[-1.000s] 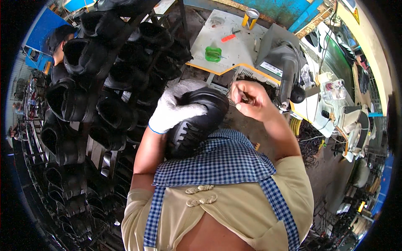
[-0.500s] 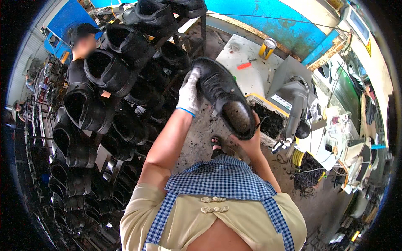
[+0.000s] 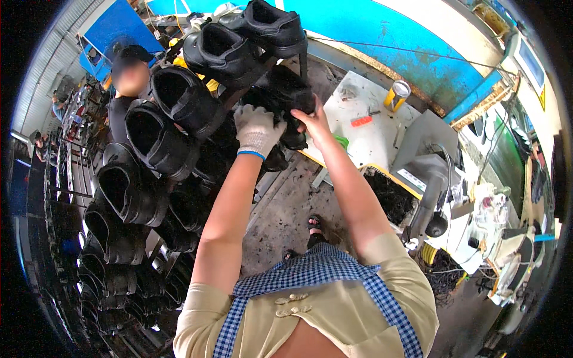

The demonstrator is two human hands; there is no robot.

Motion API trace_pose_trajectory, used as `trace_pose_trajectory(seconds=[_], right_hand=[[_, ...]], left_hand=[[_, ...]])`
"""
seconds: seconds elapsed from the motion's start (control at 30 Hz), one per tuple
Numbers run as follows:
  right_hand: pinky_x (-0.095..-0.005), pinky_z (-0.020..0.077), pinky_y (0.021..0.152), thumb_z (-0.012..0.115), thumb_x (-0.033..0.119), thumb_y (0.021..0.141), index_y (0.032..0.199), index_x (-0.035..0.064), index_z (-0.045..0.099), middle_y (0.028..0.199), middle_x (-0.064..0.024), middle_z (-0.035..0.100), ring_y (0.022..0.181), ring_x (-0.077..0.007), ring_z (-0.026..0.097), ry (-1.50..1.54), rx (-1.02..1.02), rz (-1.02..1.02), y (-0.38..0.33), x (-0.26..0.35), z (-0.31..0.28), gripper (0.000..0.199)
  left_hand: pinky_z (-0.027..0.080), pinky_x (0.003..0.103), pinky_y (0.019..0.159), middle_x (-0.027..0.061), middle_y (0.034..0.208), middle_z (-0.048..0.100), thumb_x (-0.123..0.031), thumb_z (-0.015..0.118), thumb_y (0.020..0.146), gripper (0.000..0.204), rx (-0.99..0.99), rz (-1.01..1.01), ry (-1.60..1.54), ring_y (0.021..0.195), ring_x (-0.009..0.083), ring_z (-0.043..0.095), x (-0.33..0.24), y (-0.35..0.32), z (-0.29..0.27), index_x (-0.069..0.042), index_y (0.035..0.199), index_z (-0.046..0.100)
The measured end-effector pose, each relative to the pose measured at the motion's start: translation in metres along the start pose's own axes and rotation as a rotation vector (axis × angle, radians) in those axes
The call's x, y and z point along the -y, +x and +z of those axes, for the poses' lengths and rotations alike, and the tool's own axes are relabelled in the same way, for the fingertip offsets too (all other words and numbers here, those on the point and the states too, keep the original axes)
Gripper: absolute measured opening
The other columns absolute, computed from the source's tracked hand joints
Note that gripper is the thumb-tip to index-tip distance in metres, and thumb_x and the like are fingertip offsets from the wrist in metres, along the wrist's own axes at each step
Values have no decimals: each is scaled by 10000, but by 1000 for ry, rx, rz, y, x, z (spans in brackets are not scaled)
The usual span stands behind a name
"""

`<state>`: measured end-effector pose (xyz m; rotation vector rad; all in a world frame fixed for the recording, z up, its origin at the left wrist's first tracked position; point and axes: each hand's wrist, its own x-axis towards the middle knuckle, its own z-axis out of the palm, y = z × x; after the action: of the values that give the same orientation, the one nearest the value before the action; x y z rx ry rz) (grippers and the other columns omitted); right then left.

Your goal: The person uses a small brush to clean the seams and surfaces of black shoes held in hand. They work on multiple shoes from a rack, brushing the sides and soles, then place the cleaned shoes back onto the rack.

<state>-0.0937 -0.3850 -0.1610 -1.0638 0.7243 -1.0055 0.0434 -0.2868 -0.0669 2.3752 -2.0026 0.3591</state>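
Note:
Both arms reach forward to the rack of black shoes. My right hand, bare, grips a black shoe by its near right side, thumb in front of it. My left hand, in a white knitted glove with a blue cuff edge, is closed with its fingers curled over dark shoe material just left of that shoe. Whether the glove is on the same shoe or its neighbour is hard to tell among the dark shapes. More black shoes stand on the rack beyond and to the left, openings upward.
A white table at right carries a red-orange piece, a yellow-and-white can and a grey machine. Below it sits a yellow-rimmed basket of black scraps. Another person in a dark cap stands behind the rack.
The shoe, held up between both hands before, has moved left to the rack and turned. My right hand has moved up and left with it; the gloved hand now lies over the rack.

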Motion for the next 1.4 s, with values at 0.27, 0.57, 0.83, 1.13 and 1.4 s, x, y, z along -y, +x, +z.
trace_pose_trajectory(seconds=[0.27,0.57,0.83,1.13,1.4], right_hand=[[-238,357,391,683,244,912,1472,71,330,837,-10,607,465,-88,475,-73,-96,82,-43,-31,-17,684],[-198,404,607,779,57,796,1359,-18,478,1165,-36,553,679,-51,485,-167,120,-442,-201,58,-13,643],[-193,336,522,844,139,745,1178,2,642,1072,-39,578,623,-25,397,-525,64,-560,-266,118,1,497],[-299,540,604,783,65,725,1054,73,694,934,-24,595,723,-171,650,-1134,353,-865,-298,186,15,341],[-199,370,528,553,124,983,1029,65,554,864,-37,530,607,-98,473,-138,334,-418,-301,153,7,75]], left_hand=[[514,393,588,181,708,637,-362,757,802,372,-364,141,-690,637,375,620,-16,-60,-11,-5,730,680],[481,326,950,101,1257,623,-285,622,928,523,247,-160,-2449,1084,182,621,-46,-154,-69,6,1351,519],[494,324,900,81,1122,667,-264,626,924,389,221,-18,-2272,1001,172,628,-41,-207,-79,-10,1217,595],[464,329,962,119,1195,643,-111,586,938,337,148,222,-1857,1088,189,606,-39,-237,-115,13,1251,569],[460,319,956,117,1175,650,-144,567,944,332,206,265,-2011,1085,192,603,-38,-247,-115,20,1232,580]])
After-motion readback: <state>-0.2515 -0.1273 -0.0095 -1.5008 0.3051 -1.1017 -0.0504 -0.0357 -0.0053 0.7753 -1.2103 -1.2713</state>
